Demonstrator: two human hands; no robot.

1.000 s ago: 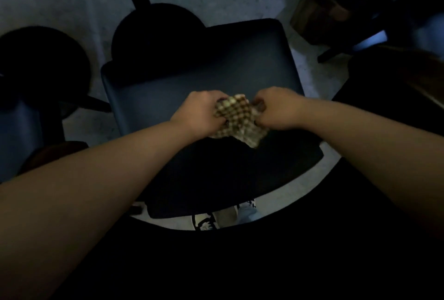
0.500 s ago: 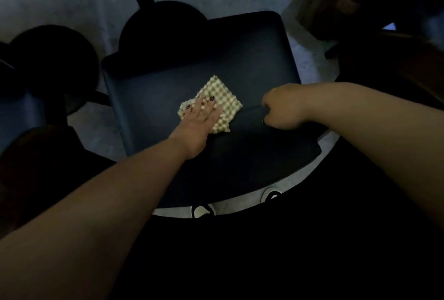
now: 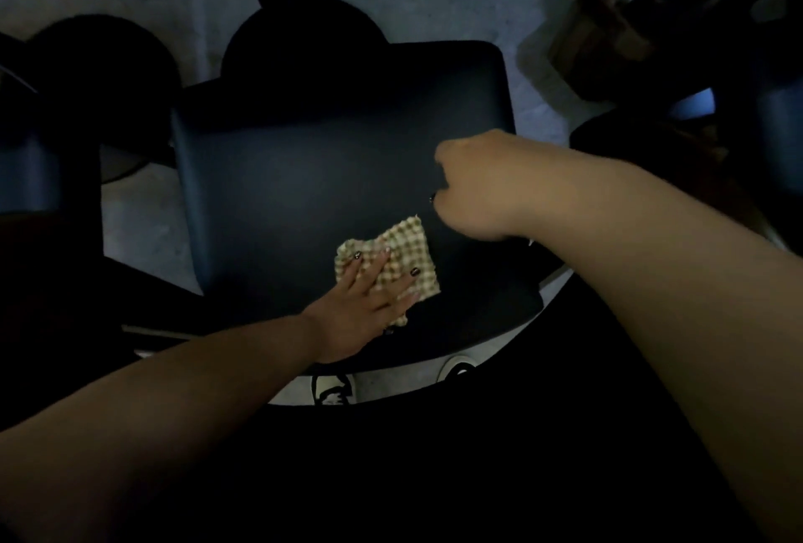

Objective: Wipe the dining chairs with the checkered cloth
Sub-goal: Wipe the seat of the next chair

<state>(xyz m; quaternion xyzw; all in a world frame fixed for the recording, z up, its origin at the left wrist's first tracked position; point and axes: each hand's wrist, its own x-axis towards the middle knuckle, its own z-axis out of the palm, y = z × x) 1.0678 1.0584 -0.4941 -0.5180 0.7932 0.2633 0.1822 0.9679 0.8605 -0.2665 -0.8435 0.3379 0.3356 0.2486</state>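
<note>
A dark dining chair seat (image 3: 304,160) fills the middle of the head view. The checkered cloth (image 3: 408,255), beige and brown, lies flat on the seat near its front edge. My left hand (image 3: 365,303) presses flat on the cloth with its fingers spread and straight. My right hand (image 3: 473,186) hovers or rests on the right side of the seat, fingers curled into a loose fist with nothing visible in it, just right of and above the cloth.
The room is dim. Dark round stool-like shapes (image 3: 304,38) stand behind the chair and another (image 3: 100,60) at the left. A brownish chair (image 3: 643,8) stands at the upper right. My shoes (image 3: 332,388) show on the grey floor under the seat's front edge.
Both hands held the bunched cloth at first. The left hand then spread it flat on the seat and has drawn it toward the front edge. The right hand let go and stays at the right.
</note>
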